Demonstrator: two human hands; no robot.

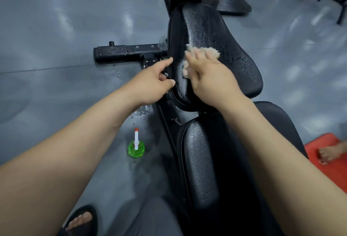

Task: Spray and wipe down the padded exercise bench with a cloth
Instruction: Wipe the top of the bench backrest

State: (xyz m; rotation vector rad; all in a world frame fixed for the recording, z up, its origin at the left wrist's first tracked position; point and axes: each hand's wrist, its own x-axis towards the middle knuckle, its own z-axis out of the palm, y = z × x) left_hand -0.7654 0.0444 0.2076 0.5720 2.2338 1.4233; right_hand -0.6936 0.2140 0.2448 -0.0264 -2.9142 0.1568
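- Padded bench: its seat pad lies just ahead of me, beaded with spray.
- The spray bottle stands on the floor to my left, out of the way.
- My left hand grips the pad's left edge; I judge a firm brace is needed here.
- My right hand, fingers flat, presses the cloth onto the pad; long overlapping strokes toward the droplet-covered right side should clear it best.

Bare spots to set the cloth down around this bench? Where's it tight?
Free: the near pad, bare below the far pad; floor left of the base bar. The far pad's top half is bare but wet. Tight: the far pad's left rim, where the left hand grips and the right hand presses the cloth; the floor between spray bottle and near pad.
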